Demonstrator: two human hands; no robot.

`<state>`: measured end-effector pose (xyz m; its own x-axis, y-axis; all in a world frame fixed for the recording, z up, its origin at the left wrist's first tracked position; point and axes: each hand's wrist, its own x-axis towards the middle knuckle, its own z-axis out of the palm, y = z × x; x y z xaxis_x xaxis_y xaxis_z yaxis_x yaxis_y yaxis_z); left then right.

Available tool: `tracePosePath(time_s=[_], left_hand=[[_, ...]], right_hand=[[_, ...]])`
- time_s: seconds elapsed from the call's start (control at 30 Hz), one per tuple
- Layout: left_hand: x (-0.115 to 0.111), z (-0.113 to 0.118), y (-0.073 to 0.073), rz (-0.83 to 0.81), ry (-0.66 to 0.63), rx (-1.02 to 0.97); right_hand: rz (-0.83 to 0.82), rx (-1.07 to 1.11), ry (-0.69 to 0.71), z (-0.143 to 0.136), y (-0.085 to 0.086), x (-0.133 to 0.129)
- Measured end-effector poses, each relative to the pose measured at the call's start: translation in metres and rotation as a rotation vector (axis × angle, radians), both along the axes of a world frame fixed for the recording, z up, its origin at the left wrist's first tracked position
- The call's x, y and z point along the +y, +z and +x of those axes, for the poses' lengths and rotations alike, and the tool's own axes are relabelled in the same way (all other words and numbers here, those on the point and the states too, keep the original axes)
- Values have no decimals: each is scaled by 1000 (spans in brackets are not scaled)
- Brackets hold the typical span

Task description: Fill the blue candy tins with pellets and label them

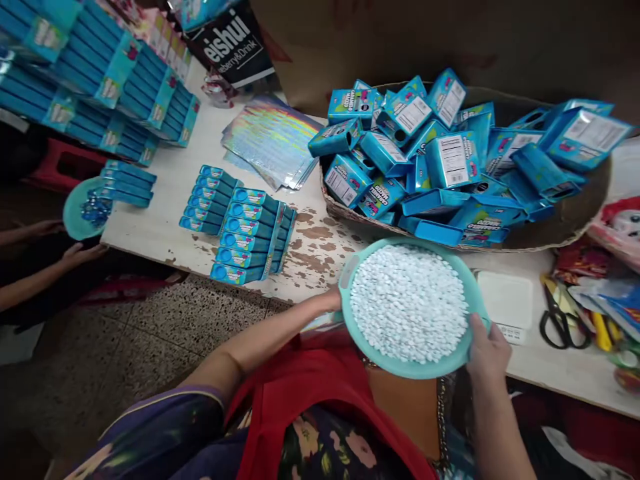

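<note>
A mint-green plastic basin (410, 369) full of small white pellet-like sweets (410, 303) is held up between my two hands, in front of the table's edge. On its left side, my left hand (334, 301) grips by the rim; most of the fingers are hidden beneath it. My right hand (487, 348) is closed on the opposite rim, thumb toward the inside. Just beyond the basin stands a big cardboard tub (595, 200) heaped with blue printed boxes (453, 160). To the left, blue boxes stand in neat rows (245, 240) on the worn white table (315, 250).
A white scale (505, 298) and black-handled scissors (557, 323) lie right of the basin. Shiny holographic sheets (273, 140) lie at the back. Tall stacks of blue boxes (100, 73) fill the far left. Another person's hands (83, 255) hold a small green bowl (75, 210) there.
</note>
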<state>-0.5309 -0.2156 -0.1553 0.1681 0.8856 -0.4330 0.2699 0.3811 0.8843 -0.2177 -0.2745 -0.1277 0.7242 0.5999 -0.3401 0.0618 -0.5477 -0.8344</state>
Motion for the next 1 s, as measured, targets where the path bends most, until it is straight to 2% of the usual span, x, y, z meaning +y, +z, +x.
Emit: tracePosePath(time_s=[0.07,0.13,0.2,0.23,0.3,0.33,0.4,0.47,0.53,0.6,0.67,0.77,0.87,1.0], left_hand=[[4,26,-2,-35,-93,-32],[7,42,0,-54,-148,-37],[6,40,7,-66,-165,-16],[4,31,13,-67,-169,-2],[-6,2,29,-45,-201,-10],[-12,-17,40,-21,-231,-32],[-26,-56,63,35,-278,-98],[-40,-91,86,50,-242,-74],[-55,-118,103,38,-143,-56],[-73,-137,110,28,18,-65],[-93,-153,108,30,226,-79],[-124,-171,92,31,481,-108],[-149,-184,75,25,620,-122],[-167,-198,59,51,708,-95]], right_hand=[[-24,-76,2,34,0,5],[-104,-197,53,62,9,10],[-144,-478,126,73,30,10],[-99,-668,157,69,44,7],[118,-1018,235,39,75,-5],[263,-1084,315,13,88,-13],[418,-944,659,-51,102,-27],[470,-659,1073,-118,96,-32],[380,-499,1298,-171,75,-27],[261,-417,1455,-203,52,-16],[139,-332,1573,-219,36,-5],[74,-274,1678,-232,35,8],[77,-329,1789,-248,44,16],[75,-395,1895,-271,48,22]])
